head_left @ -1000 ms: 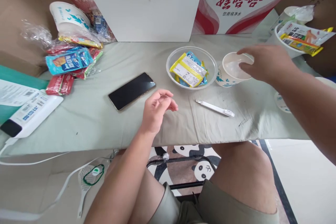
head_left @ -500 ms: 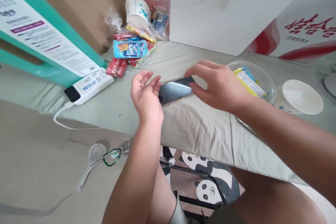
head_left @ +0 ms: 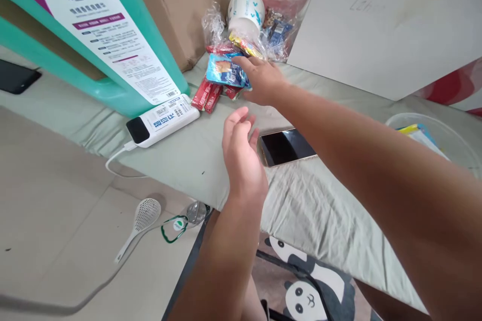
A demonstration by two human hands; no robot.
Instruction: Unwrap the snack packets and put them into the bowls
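Observation:
My right hand (head_left: 261, 79) reaches across to a pile of snack packets at the back left of the table. Its fingers close on a blue snack packet (head_left: 225, 70) at the packet's right edge. Red packets (head_left: 206, 95) lie just below it. My left hand (head_left: 241, 155) hovers over the grey-green cloth with fingers straight and close together, holding nothing. A black phone (head_left: 286, 146) lies flat just right of my left hand.
A white power bank (head_left: 162, 119) with a cable lies left of the hands beside a teal stool (head_left: 90, 40). A paper cup (head_left: 246, 10), cardboard boxes and a white box (head_left: 384, 25) stand behind. A clear bowl (head_left: 440, 138) sits at right. A white slotted spoon (head_left: 139, 223) lies on the floor.
My right hand moved from the paper bowl at right, over the phone, to the snack pile at left and took hold of the blue packet. The view swung left.

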